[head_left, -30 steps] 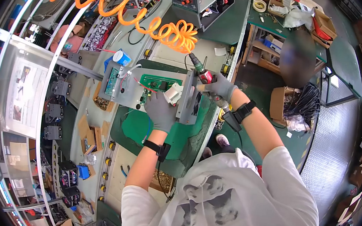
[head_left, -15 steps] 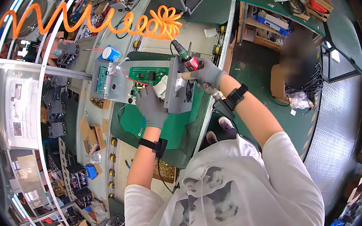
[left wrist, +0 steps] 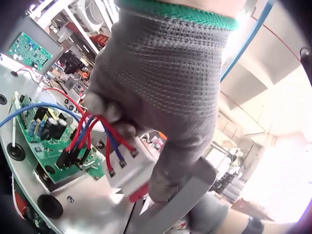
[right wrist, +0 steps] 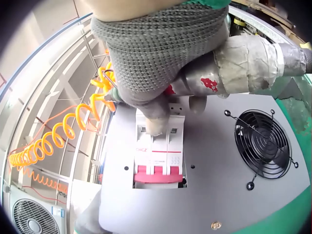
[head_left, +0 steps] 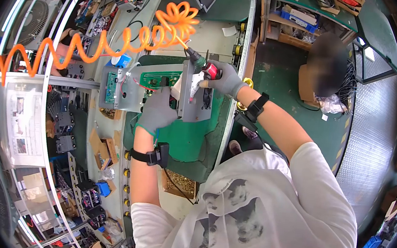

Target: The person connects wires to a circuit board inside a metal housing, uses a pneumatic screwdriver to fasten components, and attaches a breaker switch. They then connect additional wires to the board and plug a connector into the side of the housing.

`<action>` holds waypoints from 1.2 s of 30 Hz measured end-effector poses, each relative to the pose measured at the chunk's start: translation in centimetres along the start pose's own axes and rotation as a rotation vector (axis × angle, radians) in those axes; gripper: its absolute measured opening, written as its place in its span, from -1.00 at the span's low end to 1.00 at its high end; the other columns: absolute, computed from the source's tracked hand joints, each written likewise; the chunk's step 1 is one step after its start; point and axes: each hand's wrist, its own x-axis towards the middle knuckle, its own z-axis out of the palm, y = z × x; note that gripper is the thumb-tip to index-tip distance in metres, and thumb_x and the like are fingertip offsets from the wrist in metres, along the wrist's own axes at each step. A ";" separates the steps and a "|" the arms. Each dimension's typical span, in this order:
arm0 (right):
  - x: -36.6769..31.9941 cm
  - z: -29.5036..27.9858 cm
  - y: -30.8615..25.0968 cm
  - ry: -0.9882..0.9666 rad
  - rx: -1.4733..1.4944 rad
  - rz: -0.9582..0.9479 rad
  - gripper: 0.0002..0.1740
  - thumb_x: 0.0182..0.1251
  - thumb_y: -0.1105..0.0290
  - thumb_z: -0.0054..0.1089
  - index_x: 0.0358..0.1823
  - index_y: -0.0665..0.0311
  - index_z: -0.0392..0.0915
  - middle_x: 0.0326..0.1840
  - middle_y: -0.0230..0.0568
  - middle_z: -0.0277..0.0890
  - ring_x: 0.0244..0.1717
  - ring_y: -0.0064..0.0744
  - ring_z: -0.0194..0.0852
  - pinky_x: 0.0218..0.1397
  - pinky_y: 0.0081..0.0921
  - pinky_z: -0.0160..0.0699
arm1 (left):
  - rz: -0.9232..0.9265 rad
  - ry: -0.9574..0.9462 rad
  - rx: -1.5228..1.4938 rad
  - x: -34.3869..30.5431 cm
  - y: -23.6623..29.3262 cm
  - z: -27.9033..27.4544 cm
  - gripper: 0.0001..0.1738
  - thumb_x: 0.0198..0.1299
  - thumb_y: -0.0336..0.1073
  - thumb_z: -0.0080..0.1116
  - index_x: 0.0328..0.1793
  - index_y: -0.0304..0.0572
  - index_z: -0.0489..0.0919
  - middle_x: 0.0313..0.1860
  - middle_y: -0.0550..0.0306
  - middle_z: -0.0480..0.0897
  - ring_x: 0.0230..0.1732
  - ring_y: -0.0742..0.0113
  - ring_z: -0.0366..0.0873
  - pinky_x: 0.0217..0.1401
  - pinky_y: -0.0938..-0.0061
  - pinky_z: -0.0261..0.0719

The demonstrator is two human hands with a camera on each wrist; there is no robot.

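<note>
Three-pole circuit breaker (right wrist: 159,158) sits in the cutout of the metal panel (right wrist: 214,195), centre of the right wrist frame, red toggle lowermost. Right hand (right wrist: 156,51) grips the taped power driver (right wrist: 243,68); one fingertip touches the breaker's upper face. Driver's long axis runs crosswise above it, toward upper right, not pointed at it. Left hand (left wrist: 161,92), nearer the wired rear, holds the breaker there, fingers bent beside red and blue leads (left wrist: 114,141).

Breaker (right wrist: 159,158) beside fan (right wrist: 263,144) in panel (right wrist: 209,200), circuit board (head_left: 152,79) left of panel, on chassis (head_left: 133,99).
</note>
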 end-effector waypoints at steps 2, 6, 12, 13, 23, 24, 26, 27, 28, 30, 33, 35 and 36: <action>-0.1 -0.1 -0.3 -0.013 0.069 0.050 -0.37 -0.11 0.34 0.55 0.06 0.29 0.50 -0.23 -0.39 0.53 -0.22 -0.55 0.41 0.01 -0.52 0.43 | 0.119 -0.133 -0.235 -1.3 0.5 -2.2 -0.38 -0.16 -0.26 0.24 0.09 -0.39 0.39 -0.04 -0.30 0.52 0.06 -0.15 0.48 0.13 0.12 0.46; 0.4 -0.3 -0.6 0.021 0.024 0.062 -0.38 -0.13 0.32 0.56 0.03 0.26 0.53 -0.25 -0.38 0.53 -0.22 -0.54 0.41 0.02 -0.51 0.42 | 0.114 -0.244 -0.233 -2.0 0.3 -2.0 -0.35 -0.15 -0.17 0.29 0.07 -0.41 0.40 -0.04 -0.29 0.53 0.06 -0.16 0.48 0.09 0.13 0.46; 2.6 -0.6 1.7 -0.052 0.102 0.009 -0.16 -0.25 0.38 0.61 0.19 0.24 0.42 -0.11 -0.34 0.51 -0.08 -0.46 0.43 0.13 -0.49 0.40 | -0.172 -0.035 -0.133 -3.4 4.5 0.2 -0.35 -0.16 0.05 0.38 -0.10 -0.36 0.52 -0.18 -0.20 0.59 -0.13 -0.14 0.56 -0.07 0.15 0.51; 2.8 -0.7 1.9 -0.115 0.132 0.043 -0.07 -0.29 0.36 0.63 0.26 0.25 0.38 0.00 -0.24 0.53 0.02 -0.36 0.46 0.20 -0.46 0.39 | -0.197 0.047 -0.230 -3.7 4.4 1.3 -0.36 -0.16 0.08 0.37 -0.13 -0.35 0.53 -0.22 -0.18 0.60 -0.17 -0.13 0.57 -0.09 0.14 0.52; 1.0 1.6 2.0 -0.170 0.242 0.021 -0.03 -0.28 0.43 0.63 0.27 0.25 0.28 -0.09 -0.38 0.41 -0.07 -0.47 0.33 0.14 -0.49 0.35 | -0.175 0.234 -0.028 -5.2 4.1 1.7 -0.31 -0.13 0.03 0.34 0.07 -0.29 0.48 -0.33 -0.13 0.60 -0.20 -0.11 0.58 -0.14 0.15 0.53; 0.6 2.0 1.7 -0.112 0.244 0.001 -0.03 -0.28 0.44 0.63 0.27 0.25 0.27 -0.10 -0.40 0.40 -0.07 -0.49 0.31 0.13 -0.50 0.34 | -0.187 0.237 -0.026 -5.3 4.0 1.6 -0.31 -0.13 0.03 0.34 0.07 -0.29 0.48 -0.33 -0.13 0.60 -0.20 -0.11 0.58 -0.14 0.15 0.53; 0.2 2.3 1.6 -0.085 0.318 -0.022 -0.05 -0.29 0.44 0.63 0.24 0.24 0.28 -0.13 -0.43 0.37 -0.10 -0.52 0.28 0.10 -0.52 0.32 | -0.154 0.208 -0.131 -5.5 3.8 1.6 -0.22 -0.16 0.02 0.36 0.16 -0.32 0.42 -0.29 -0.14 0.62 -0.20 -0.11 0.60 -0.15 0.16 0.54; 0.3 2.0 1.9 -0.132 0.295 -0.013 -0.06 -0.28 0.44 0.63 0.24 0.23 0.28 -0.13 -0.43 0.37 -0.10 -0.52 0.28 0.11 -0.53 0.31 | -0.161 0.207 -0.132 -5.5 3.7 1.4 -0.22 -0.16 0.02 0.36 0.16 -0.32 0.42 -0.29 -0.14 0.62 -0.20 -0.11 0.60 -0.15 0.16 0.54; 0.3 1.8 2.0 -0.178 0.270 -0.005 -0.07 -0.27 0.44 0.62 0.23 0.22 0.28 -0.12 -0.43 0.37 -0.09 -0.52 0.28 0.12 -0.53 0.31 | -0.161 0.143 -0.223 -5.5 3.6 1.1 -0.21 -0.16 0.01 0.37 0.17 -0.32 0.41 -0.28 -0.14 0.62 -0.21 -0.11 0.60 -0.16 0.16 0.55; 0.4 1.6 2.5 -0.159 0.293 -0.030 -0.11 -0.25 0.44 0.61 0.20 0.22 0.31 -0.10 -0.42 0.38 -0.07 -0.51 0.28 0.15 -0.54 0.28 | -0.162 0.086 -0.314 -5.5 3.6 1.0 -0.19 -0.17 0.01 0.38 0.18 -0.33 0.41 -0.26 -0.15 0.63 -0.21 -0.10 0.61 -0.17 0.17 0.56; -0.2 0.7 2.0 -0.171 0.190 0.001 -0.13 -0.19 0.39 0.62 0.23 0.23 0.33 -0.04 -0.38 0.42 -0.05 -0.50 0.31 0.16 -0.53 0.31 | -0.156 0.100 -0.308 -5.5 3.5 1.0 -0.21 -0.17 0.00 0.39 0.16 -0.32 0.42 -0.24 -0.15 0.64 -0.22 -0.09 0.62 -0.18 0.17 0.56; -0.9 0.4 3.1 -0.123 0.167 -0.002 -0.13 -0.17 0.37 0.61 0.25 0.23 0.32 -0.04 -0.37 0.43 -0.06 -0.50 0.32 0.14 -0.54 0.32 | -0.203 0.055 -0.318 -5.5 3.7 0.8 -0.17 -0.16 0.01 0.39 0.21 -0.32 0.39 -0.23 -0.14 0.64 -0.22 -0.09 0.62 -0.18 0.18 0.56; -1.5 0.2 2.9 -0.078 0.142 -0.004 -0.12 -0.14 0.36 0.60 0.27 0.22 0.31 -0.04 -0.36 0.43 -0.06 -0.50 0.32 0.12 -0.55 0.34 | -0.205 0.057 -0.319 -5.7 3.9 0.9 -0.17 -0.16 0.01 0.39 0.21 -0.32 0.39 -0.23 -0.14 0.64 -0.22 -0.09 0.62 -0.18 0.18 0.56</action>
